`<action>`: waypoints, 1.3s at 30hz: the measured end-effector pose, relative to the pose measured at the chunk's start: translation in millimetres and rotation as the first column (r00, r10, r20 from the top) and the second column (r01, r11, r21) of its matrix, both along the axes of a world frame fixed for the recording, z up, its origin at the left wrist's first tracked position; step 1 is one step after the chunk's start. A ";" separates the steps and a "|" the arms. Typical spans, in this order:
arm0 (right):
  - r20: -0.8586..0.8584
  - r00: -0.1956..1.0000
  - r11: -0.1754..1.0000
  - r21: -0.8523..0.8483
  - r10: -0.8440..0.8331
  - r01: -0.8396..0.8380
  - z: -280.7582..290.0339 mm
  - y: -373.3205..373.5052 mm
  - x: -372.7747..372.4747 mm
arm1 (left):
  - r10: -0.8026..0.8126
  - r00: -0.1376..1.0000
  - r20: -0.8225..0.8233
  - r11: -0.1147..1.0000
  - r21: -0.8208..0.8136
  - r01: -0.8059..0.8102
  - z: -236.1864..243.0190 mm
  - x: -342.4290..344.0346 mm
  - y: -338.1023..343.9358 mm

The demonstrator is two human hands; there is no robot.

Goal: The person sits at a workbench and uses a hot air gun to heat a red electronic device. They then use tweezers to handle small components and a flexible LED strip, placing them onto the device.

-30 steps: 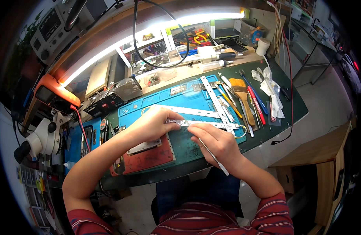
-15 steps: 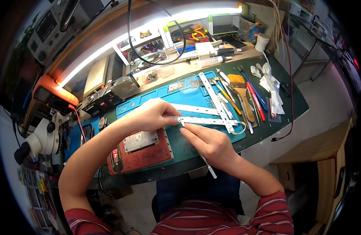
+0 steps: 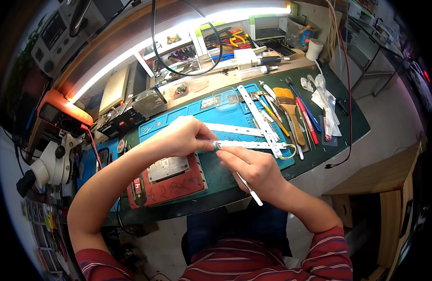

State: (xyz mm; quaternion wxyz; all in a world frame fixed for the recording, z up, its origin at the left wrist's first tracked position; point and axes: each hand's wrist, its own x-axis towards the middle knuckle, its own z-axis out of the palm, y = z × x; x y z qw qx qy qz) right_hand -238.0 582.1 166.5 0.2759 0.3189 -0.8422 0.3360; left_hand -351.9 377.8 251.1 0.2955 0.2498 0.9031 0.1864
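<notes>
My left hand (image 3: 184,136) is closed, pinching the near end of a white LED strip (image 3: 246,145) between thumb and fingers above the blue mat (image 3: 178,119). In my right hand (image 3: 254,171) is a slim silvery tool with a flat paddle end (image 3: 254,194); that end sticks out below the palm. The tool's other tip meets the strip just beside my left fingertips, but the exact contact is too small to make out. Another white strip (image 3: 232,128) runs behind, and a third strip (image 3: 260,119) crosses the far ends. A loop of pale wire (image 3: 289,154) hangs at the strips' right end.
A red pad (image 3: 178,187) bearing a metal plate (image 3: 167,168) lies at the near left. On the right are a wide brush (image 3: 286,98), a red pen (image 3: 304,110) and crumpled white tissue (image 3: 324,100). An orange multimeter (image 3: 63,112) and a microscope (image 3: 47,166) stand left.
My right hand has shifted slightly, and the tool's paddle end has swung a little up and to the right. My left hand keeps its pinch on the strip.
</notes>
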 end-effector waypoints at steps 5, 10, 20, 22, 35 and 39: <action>0.021 1.000 1.000 -0.003 0.006 -0.006 3.3 0.6 -0.9 | -0.003 1.000 -0.024 1.000 0.011 0.003 1.3 1.6 1.6; 0.033 0.999 1.000 -0.026 0.016 -0.015 2.9 1.6 -3.5 | -0.031 0.996 -0.086 0.999 0.021 0.033 0.8 3.7 2.0; 0.067 0.997 0.995 -0.099 0.026 -0.019 11.5 5.2 -9.7 | -0.078 0.993 -0.091 0.995 0.050 0.082 0.4 3.0 1.7; 0.055 0.998 0.994 -0.106 0.016 -0.010 10.5 5.3 -8.1 | -0.080 0.995 -0.064 0.995 0.047 0.083 2.2 3.3 2.2; -0.135 0.935 0.930 0.126 -0.328 0.344 3.3 7.7 -10.3 | -0.090 0.985 -0.144 0.979 0.169 0.114 -5.5 5.7 -6.4; -0.009 0.953 0.948 0.099 -0.303 0.303 -6.4 7.3 -12.1 | -0.080 0.982 -0.169 0.979 0.174 0.110 -4.7 9.0 -6.0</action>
